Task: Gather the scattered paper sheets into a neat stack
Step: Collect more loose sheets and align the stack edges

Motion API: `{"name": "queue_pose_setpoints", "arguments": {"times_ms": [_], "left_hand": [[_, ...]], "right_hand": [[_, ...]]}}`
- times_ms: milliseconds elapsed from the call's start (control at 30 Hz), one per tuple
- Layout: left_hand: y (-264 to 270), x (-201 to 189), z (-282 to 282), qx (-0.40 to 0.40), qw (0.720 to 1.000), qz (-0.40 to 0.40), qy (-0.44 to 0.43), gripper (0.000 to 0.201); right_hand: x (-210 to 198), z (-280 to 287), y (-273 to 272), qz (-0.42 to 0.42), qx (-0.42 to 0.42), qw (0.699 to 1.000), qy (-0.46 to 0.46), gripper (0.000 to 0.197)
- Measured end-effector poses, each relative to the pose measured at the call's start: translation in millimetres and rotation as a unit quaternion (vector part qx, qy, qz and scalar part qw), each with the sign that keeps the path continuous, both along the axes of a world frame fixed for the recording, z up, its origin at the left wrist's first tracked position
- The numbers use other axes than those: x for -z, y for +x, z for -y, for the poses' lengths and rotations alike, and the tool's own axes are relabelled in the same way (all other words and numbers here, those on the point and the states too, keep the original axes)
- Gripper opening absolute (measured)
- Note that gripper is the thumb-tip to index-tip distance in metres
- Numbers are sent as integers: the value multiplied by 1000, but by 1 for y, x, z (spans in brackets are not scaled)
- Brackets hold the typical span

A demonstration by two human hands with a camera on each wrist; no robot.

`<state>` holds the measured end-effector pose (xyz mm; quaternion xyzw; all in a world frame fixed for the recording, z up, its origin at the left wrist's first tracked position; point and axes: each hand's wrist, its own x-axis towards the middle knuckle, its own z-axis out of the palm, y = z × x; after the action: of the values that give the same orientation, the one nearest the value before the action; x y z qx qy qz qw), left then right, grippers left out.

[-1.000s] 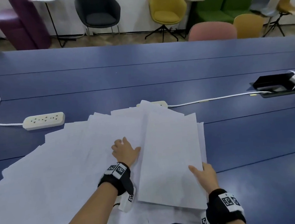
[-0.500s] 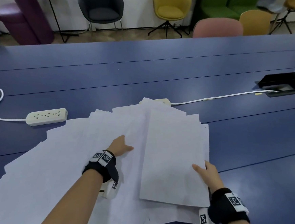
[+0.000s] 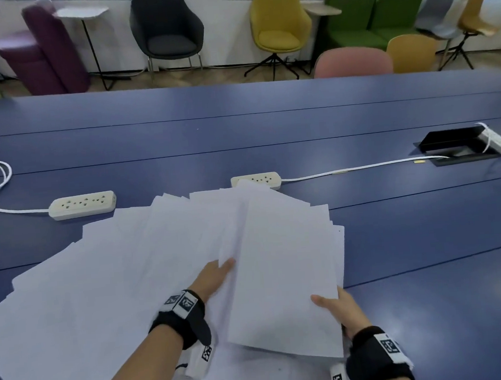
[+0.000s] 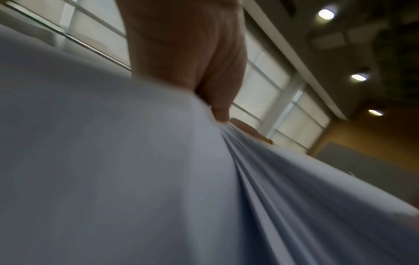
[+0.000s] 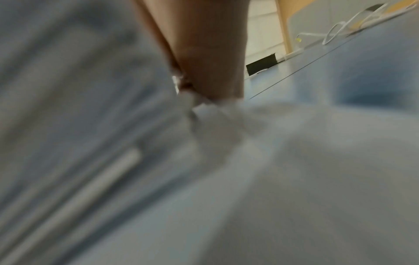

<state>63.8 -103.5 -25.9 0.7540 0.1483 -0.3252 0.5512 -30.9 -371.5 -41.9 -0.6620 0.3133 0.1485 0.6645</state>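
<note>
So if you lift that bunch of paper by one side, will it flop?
Probably: the sheets are thin, and the left hand already bows their edges. They may slide apart, since the fanned pile lies loose. The right hand steadies one edge.

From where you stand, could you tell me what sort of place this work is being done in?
Probably an office meeting room or shared workspace: a long blue table with power strips and a cable hatch, and assorted coloured chairs along the wall.
</note>
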Motion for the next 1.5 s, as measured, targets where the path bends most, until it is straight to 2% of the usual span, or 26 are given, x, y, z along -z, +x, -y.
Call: {"name": "queue_pose_setpoints", "arguments": {"times_ms": [100, 133, 200, 233, 267, 333, 400, 467, 533, 600, 700, 800, 933, 1000, 1233, 1367, 1500], "left_hand": [[-8, 12, 19, 5, 999, -33, -24, 72], [-8, 16, 19, -5, 999, -28, -29, 70], [-10, 14, 14, -27, 999, 28, -15, 37], [-9, 16, 11, -41, 998, 49, -7, 29], [-11, 16, 9, -37, 998, 55, -9, 30], [-20, 12, 10, 27, 999, 39, -2, 36], [-32, 15, 20, 74, 996, 18, -45, 36], [-43, 19, 29, 70, 993, 6, -97, 49], [-51, 19, 32, 54, 993, 21, -105, 60], [-55, 16, 33, 41, 992, 50, -111, 59], [-62, -3, 36, 36, 984, 122, -126, 37], [-63, -34, 35, 8, 970, 185, -157, 30], [-57, -72, 26, -21, 955, 218, -198, 18], [-55, -86, 22, -28, 948, 227, -220, 14], [-54, -93, 20, -120, 921, 264, -259, 30], [-55, -106, 21, -121, 914, 287, -261, 28], [-48, -150, 25, -124, 892, 342, -268, 23]], "right_hand": [[0, -12, -3, -4, 3, 1000, 5, 34], [-1, -11, -5, -3, 10, 1000, 9, 35], [-2, -3, -11, -6, 11, 1000, 25, 35], [-1, 2, -15, -11, 4, 999, 33, 36], [0, 5, -19, -18, -4, 999, 43, 38], [3, 3, -26, -29, -22, 998, 44, 43], [3, -4, -30, -12, -18, 1000, 5, 41], [1, -9, -32, 18, 10, 1000, -22, 37], [-1, -10, -33, 42, 25, 998, -45, 34], [-4, -9, -35, 68, 19, 995, -75, 30], [-20, -10, -36, 106, 29, 988, -110, 31], [-48, -10, -32, 161, 74, 981, -78, 34], [-96, -10, -30, 239, 72, 968, -35, 31], [-114, -10, -28, 271, 52, 959, -59, 27], [-143, -22, -13, 340, -34, 927, -152, 29], [-150, -25, -7, 365, -17, 912, -189, 33], [-175, -31, -10, 417, 40, 893, -161, 25]]}}
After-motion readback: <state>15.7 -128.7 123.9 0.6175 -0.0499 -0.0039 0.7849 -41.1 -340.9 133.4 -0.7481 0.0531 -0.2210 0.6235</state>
